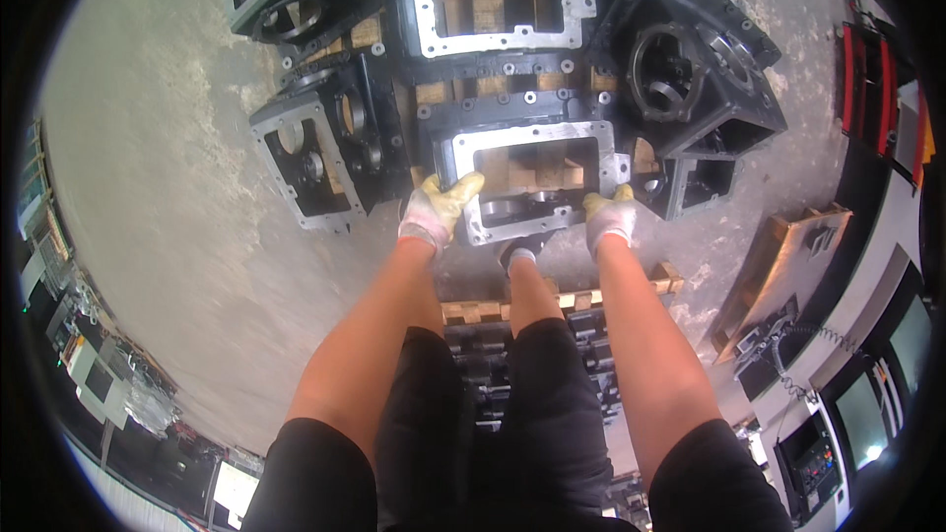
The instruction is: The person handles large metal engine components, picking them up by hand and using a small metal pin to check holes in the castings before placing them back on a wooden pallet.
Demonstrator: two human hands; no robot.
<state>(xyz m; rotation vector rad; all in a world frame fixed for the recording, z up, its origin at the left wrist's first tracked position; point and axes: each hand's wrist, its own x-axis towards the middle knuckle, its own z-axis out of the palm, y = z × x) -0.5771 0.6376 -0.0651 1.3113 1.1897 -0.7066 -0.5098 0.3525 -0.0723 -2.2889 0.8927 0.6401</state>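
1. The gloved left hand [439, 209] and right hand [609, 217] grip opposite sides of the near housing [532, 134], which sits between them; probably spread to share its weight evenly.
2. Just beyond the hands, a far housing [503, 41] and flanking dark castings [734, 103] crowd forward movement.
3. Concrete floor [217, 207] stretches left of the left hand; a wooden pallet [473, 312] edge lies behind both.

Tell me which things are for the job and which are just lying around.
Likely for the job:
gloved left hand
gloved right hand
silver-rimmed black casting they grip

Seemingly just around:
black casting at left
black casting at right
control panel with buttons
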